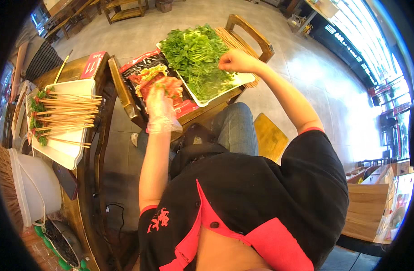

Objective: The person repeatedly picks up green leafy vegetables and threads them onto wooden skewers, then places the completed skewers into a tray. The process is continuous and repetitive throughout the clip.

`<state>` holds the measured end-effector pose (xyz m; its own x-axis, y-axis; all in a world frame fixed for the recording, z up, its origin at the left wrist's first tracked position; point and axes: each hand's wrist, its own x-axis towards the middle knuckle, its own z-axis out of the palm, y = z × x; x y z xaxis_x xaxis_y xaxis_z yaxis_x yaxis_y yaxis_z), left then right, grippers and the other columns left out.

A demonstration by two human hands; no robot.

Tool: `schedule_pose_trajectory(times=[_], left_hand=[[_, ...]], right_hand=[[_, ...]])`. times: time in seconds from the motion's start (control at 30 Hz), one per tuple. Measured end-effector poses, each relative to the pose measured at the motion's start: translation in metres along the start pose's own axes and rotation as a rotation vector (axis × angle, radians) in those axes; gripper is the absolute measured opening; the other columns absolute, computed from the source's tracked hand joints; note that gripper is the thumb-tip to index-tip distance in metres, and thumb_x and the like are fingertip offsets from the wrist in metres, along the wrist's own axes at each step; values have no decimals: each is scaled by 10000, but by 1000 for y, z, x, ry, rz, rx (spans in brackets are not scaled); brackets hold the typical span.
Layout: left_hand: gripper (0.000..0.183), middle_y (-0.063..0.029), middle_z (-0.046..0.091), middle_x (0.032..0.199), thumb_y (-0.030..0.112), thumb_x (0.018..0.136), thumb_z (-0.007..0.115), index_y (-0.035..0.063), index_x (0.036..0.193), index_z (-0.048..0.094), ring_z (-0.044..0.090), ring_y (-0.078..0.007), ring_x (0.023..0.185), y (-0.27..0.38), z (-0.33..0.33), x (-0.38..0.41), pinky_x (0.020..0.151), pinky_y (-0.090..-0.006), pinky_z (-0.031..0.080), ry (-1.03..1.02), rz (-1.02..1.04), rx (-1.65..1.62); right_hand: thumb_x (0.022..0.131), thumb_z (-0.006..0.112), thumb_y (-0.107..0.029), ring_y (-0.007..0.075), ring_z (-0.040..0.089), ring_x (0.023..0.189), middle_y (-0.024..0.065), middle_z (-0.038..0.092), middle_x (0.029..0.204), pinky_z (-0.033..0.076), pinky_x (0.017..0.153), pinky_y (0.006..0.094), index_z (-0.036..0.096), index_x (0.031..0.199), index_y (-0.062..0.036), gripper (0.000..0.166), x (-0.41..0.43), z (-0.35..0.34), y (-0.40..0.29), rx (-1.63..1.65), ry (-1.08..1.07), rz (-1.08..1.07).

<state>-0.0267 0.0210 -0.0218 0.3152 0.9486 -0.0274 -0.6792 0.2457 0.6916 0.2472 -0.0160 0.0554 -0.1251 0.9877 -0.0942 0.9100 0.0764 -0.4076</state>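
My left hand (159, 105), in a clear plastic glove, is over an opened printed plastic package (144, 62) of thin red meat slices (146, 83). Reddish meat with bits of green lies at its fingertips; whether the fingers grip it I cannot tell. My right hand (239, 61), bare, has its fingers bent together above the right side of a heap of cilantro (197, 57). That heap fills a white tray (246, 78). Whether this hand holds a sprig is not clear. Thin wooden skewers (251, 47) lie beyond the tray.
On the wooden table at left, a white tray (66, 152) holds skewers (68, 110) threaded with greens and red pieces. Nearby are a phone (65, 179), a white bucket (41, 186) and a table sign (92, 64). A wooden chair's arms flank the package and cilantro tray.
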Motion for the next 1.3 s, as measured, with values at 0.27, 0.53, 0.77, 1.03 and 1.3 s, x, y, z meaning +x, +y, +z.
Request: schedule_pose_trajectory(times=[0.27,0.53,0.77,1.03,1.3], left_hand=[[218,-77,656,963,39,899,437,24,1042,601,660,-152,765,15,-13,20,563,-205,466,225,87,307],[243,-75,647,934,145,932,501,-15,1104,565,640,-158,777,33,-7,34,668,-263,463,272,119,593],[257,-28,636,787,135,842,533,98,1068,650,579,-62,655,34,-1,46,567,-238,455,342,-61,1510],[148,-178,664,855,194,794,592,78,852,664,655,-299,855,17,-30,65,724,-375,534,5,151,2404],[120,-158,689,860,151,801,628,63,797,710,687,-262,795,8,-25,57,671,-349,559,-44,-38,2615]], right_hand=[[787,650,-153,310,612,918,146,646,976,483,811,386,659,996,-28,244,-26,76,35,98,76,-233],[733,710,-181,349,590,944,157,615,992,477,800,430,574,1120,-31,437,-6,99,15,-103,29,-279],[715,688,-75,350,586,923,146,571,1052,483,779,418,582,1034,-24,340,9,104,-3,-244,-87,-326],[736,570,-95,331,658,745,165,661,770,532,638,421,679,758,-28,130,19,118,-11,-366,33,-335],[733,582,-197,303,657,707,138,670,758,517,585,449,701,818,-75,190,43,156,-32,-46,-105,-71]])
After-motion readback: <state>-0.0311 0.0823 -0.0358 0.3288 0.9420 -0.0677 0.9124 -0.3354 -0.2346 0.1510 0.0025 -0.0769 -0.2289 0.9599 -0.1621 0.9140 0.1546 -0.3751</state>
